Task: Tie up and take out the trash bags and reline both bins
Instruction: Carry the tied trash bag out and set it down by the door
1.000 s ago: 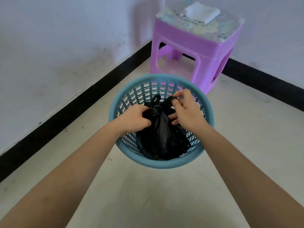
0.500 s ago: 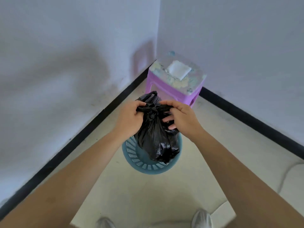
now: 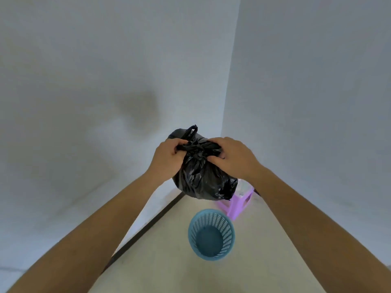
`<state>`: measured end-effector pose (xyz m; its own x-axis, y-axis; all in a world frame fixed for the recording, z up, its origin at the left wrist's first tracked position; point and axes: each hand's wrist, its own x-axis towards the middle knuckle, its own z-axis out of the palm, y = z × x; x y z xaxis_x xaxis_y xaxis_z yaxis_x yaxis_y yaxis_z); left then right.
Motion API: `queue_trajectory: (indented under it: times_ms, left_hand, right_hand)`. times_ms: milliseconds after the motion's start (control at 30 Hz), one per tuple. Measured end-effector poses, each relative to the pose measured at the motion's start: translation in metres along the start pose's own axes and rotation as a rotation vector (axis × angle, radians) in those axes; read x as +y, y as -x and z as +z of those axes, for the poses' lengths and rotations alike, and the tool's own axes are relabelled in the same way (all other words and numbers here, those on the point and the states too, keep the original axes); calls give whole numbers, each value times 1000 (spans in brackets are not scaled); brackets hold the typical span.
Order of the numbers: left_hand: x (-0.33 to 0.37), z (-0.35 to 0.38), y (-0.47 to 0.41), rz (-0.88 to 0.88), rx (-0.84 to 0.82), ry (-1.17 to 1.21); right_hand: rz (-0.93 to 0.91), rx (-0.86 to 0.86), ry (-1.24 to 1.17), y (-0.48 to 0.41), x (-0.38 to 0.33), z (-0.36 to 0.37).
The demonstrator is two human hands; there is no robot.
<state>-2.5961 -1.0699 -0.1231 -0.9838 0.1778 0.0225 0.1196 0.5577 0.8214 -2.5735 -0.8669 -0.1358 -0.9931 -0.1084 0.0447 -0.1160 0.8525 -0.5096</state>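
A full black trash bag (image 3: 203,178) hangs in the air at chest height, its knotted top pinched between both hands. My left hand (image 3: 167,157) grips the left side of the knot and a handle loop sticks up behind it. My right hand (image 3: 231,157) grips the right side of the knot. Far below on the floor stands the blue perforated bin (image 3: 211,237), with no bag or liner inside it.
A purple plastic stool (image 3: 239,204) stands in the room corner behind the bin, mostly hidden by the bag. White walls meet at the corner, with a black skirting strip (image 3: 148,227) along the left wall. The floor is pale tile.
Both hands have lifted the black bag out of the blue bin and well above it. The view has risen, so the bin now looks small and far below.
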Motion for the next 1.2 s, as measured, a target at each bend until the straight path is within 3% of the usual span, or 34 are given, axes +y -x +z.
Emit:
queue_trajectory:
  times_ms: [233, 267, 333, 467, 600, 700, 800, 900, 1200]
  left_hand:
    - [27, -42, 82, -95, 48, 107]
    - [23, -40, 87, -96, 77, 56]
    - [23, -28, 141, -184, 310, 31]
    - [7, -20, 206, -307, 390, 54]
    - [-1, -35, 329, -476, 680, 101]
    - [1, -57, 418, -583, 844, 165]
    - [4, -80, 506, -571, 947, 313]
    - [-2, -96, 601, -617, 1106, 279]
    - [-51, -133, 866, -782, 1317, 163]
  right_hand:
    - [-242, -5, 24, 15, -38, -16]
    - [-247, -10, 17, 18, -39, -15]
    - [-430, -132, 33, 39, -47, -7]
    - [-549, -203, -17, 65, -64, 25]
    - [-789, -420, -54, 125, -141, 66]
    - [-942, -489, -100, 178, -206, 92]
    - [-1079, -547, -119, 240, -270, 113]
    - [-1193, -598, -134, 312, -334, 139]
    - [-1432, -819, -161, 530, -483, 244]
